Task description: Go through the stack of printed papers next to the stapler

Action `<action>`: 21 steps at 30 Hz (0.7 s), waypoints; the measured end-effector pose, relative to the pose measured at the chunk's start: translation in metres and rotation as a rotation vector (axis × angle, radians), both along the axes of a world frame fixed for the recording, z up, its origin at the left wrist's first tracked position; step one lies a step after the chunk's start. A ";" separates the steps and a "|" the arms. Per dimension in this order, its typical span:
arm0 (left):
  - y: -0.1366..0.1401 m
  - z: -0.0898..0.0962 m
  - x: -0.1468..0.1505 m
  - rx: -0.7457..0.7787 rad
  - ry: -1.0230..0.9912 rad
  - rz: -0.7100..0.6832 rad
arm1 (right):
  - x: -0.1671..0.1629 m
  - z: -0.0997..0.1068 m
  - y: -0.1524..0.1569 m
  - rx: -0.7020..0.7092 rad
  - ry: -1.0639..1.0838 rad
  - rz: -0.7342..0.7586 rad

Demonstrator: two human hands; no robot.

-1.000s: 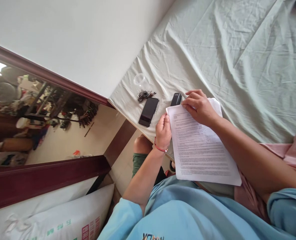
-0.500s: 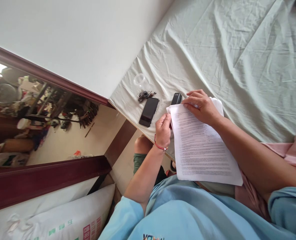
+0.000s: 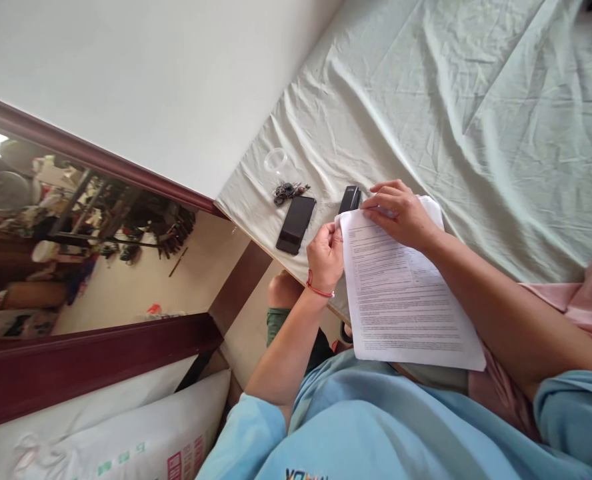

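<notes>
Printed paper sheets (image 3: 401, 300) lie in a stack over the near edge of the cloth-covered surface, sloping toward my body. My left hand (image 3: 326, 257), with a red string bracelet at the wrist, pinches the stack's upper left corner. My right hand (image 3: 396, 210) rests at the top edge, its thumb and fingers closed on the paper there. Just beyond the top left corner lies a black stapler (image 3: 349, 199), its near end hidden by the sheets. A dark phone (image 3: 297, 225) lies to the left of my left hand.
Behind the phone is a small bunch of keys (image 3: 290, 192), beside a clear plastic cup (image 3: 277, 162). A wrinkled pale green cloth (image 3: 476, 133) covers the surface. A white wall (image 3: 141, 87) borders it at the left. White printed sacks (image 3: 141, 433) lie at the lower left.
My left hand has shifted slightly left and up at the paper's corner. My right hand stays at the top edge, and the sheets have barely moved.
</notes>
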State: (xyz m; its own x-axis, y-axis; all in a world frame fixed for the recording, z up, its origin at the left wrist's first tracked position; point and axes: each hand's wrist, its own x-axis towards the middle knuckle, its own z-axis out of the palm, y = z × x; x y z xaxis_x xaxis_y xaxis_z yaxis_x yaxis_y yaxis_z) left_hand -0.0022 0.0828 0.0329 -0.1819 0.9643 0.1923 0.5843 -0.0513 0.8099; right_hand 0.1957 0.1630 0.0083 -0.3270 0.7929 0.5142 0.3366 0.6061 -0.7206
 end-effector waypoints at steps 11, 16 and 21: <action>0.001 0.004 0.004 0.067 0.082 0.017 | 0.002 0.008 -0.001 -0.009 0.033 0.003; 0.003 0.010 0.007 0.055 0.001 0.017 | 0.002 0.013 -0.002 0.017 0.011 -0.071; 0.011 0.001 0.008 -0.012 -0.230 0.015 | 0.005 0.016 -0.001 0.041 0.006 -0.109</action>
